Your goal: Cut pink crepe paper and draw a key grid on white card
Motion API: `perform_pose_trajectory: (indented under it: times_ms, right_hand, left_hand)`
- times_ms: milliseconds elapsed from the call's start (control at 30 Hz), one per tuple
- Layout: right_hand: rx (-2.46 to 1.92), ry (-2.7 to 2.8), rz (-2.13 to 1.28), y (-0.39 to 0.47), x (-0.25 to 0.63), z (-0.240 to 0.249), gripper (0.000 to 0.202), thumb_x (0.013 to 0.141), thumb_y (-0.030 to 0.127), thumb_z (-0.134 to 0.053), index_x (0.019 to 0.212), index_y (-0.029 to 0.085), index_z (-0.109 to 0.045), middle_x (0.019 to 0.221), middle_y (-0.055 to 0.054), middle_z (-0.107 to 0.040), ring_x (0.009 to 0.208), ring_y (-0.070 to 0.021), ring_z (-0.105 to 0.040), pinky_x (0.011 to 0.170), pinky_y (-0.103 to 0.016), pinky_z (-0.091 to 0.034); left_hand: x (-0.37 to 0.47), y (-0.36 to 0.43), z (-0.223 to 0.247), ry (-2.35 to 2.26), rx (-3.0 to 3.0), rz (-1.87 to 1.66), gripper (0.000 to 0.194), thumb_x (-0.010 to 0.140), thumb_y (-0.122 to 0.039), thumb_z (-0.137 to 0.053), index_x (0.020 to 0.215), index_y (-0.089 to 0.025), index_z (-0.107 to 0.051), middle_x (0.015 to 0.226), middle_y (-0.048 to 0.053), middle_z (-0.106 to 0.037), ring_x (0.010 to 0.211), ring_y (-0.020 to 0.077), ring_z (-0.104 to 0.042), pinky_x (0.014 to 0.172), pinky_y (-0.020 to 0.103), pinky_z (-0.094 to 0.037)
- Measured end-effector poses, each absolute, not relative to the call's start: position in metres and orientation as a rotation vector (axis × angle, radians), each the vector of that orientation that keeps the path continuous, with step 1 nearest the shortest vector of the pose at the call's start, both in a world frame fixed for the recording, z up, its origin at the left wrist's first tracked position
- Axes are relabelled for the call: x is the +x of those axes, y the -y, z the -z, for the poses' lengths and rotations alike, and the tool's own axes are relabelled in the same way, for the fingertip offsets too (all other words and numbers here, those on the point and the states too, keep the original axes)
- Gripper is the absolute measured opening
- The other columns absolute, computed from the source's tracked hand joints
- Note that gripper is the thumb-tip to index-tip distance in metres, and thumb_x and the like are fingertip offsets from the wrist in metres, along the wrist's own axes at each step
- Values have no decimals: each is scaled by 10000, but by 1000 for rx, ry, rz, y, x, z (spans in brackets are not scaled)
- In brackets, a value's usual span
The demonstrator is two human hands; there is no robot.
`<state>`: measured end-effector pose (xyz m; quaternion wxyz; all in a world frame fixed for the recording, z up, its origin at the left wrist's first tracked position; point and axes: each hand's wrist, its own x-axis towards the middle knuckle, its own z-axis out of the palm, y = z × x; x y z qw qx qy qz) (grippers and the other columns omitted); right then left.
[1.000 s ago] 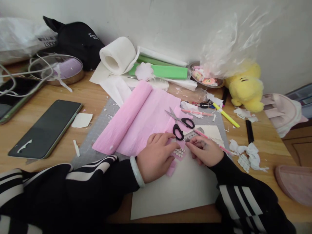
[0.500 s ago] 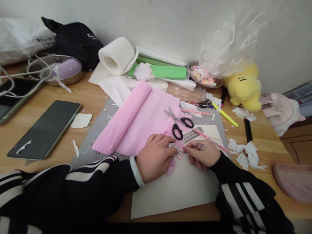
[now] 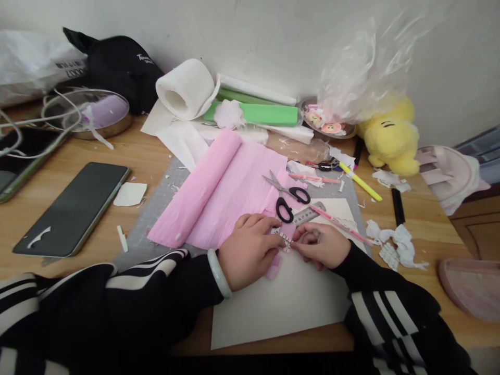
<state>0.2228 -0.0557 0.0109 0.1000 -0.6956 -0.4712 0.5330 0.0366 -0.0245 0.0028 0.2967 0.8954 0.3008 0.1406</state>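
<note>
My left hand (image 3: 252,251), with a pale bangle at its wrist, lies over a small sheet of white dots (image 3: 285,240) and holds it with thumb and forefinger. My right hand (image 3: 322,245) pinches at the right edge of that sheet, thumb and forefinger pressed together; what sits between the tips is too small to make out. Pink paper pieces (image 3: 274,268) show below and around my left fingers. Just beyond lie black-handled scissors (image 3: 287,197), blades partly apart, and a metal ruler (image 3: 308,214), partly hidden. A white sheet (image 3: 281,312) lies beneath both hands.
An unrolled pink crepe paper roll (image 3: 199,192) covers the grey cutting mat (image 3: 133,245). A phone (image 3: 74,208) lies left. Toilet paper (image 3: 185,88), a green strip (image 3: 269,114) and a yellow plush toy (image 3: 390,135) stand behind. Right are a yellow pen (image 3: 359,180) and crumpled scraps (image 3: 402,245).
My right hand has shifted slightly left, its fingers curling in closer to the dot sheet. My left hand stays almost still.
</note>
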Motion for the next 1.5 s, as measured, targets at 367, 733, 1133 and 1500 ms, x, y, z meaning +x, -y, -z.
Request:
perform_pose_trajectory:
  times_ms: [367,733,1133,1500]
  right_hand:
    - [-1981,1371,-1615,56,220,-12,51,642,202,-507,668,164,-485,376,104,-474,227,-23,-351,227,-115,-272]
    - [-1730,1420,-1212,60,220,-21,116,691,272,-535,715,164,-498,470,66,-475,377,-53,-423,353,-155,-360]
    - [-1934,2072,-226,21,225,-9,439,716,415,-572,998,79,-586,997,-159,-591,942,-270,-554,819,-387,-444]
    - [-2170,1532,-741,12,226,-36,459,565,430,-643,908,132,-581,720,-52,-616,658,-209,-587,616,-339,-462]
  left_hand:
    - [37,22,0,-840,2231,-444,327,699,-192,-612,1012,-198,-517,1056,25,-568,1010,216,-456,858,360,-296]
    - [41,16,-4,-903,1885,-447,146,759,-289,-529,660,-186,-560,515,-66,-470,545,115,-447,730,319,-302]
    - [42,15,-2,-773,1179,-689,188,767,-357,-476,724,-176,-449,597,-1,-589,507,98,-490,506,212,-381]
    - [40,15,-3,-767,997,-839,191,778,-357,-470,712,-192,-399,557,-30,-591,427,81,-458,465,201,-358]
